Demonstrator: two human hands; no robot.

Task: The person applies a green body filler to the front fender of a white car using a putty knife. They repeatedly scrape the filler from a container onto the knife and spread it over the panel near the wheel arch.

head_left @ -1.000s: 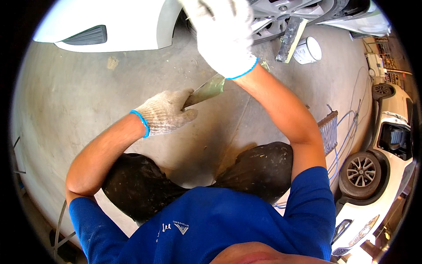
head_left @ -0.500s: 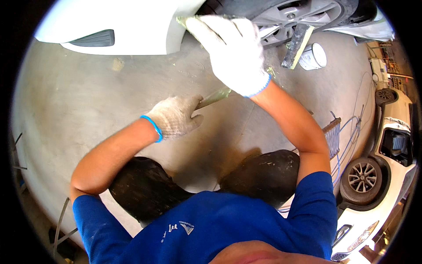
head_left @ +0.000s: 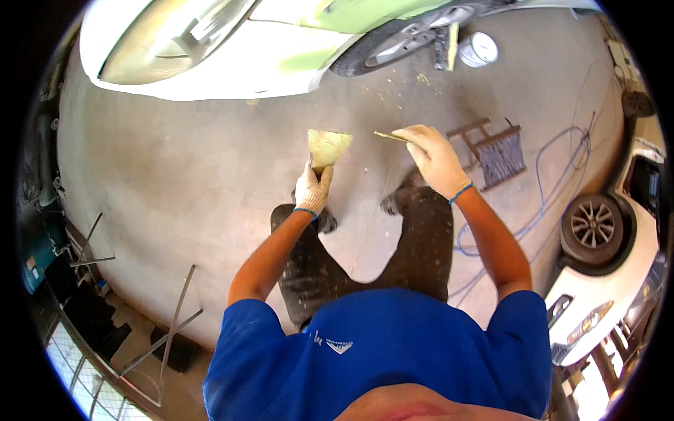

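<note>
White car (head_left: pixel 210 63) cut off by top edge, only front part visible. Handle of wide scraper (head_left: pixel 327 149) hidden inside gloved left hand (head_left: pixel 312 191). Thin blade (head_left: pixel 390 136) in right hand (head_left: pixel 435 158) too small to identify. Second car (head_left: pixel 618 281) cut by right rim.

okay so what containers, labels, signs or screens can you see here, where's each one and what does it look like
Round white tub: on the concrete floor at top right, beside the car's front wheel; squat, pale lid, any label too small to tell.
Small white emblem: on the back of the person's blue shirt; pointed shape.
No signs or screens show.
</note>
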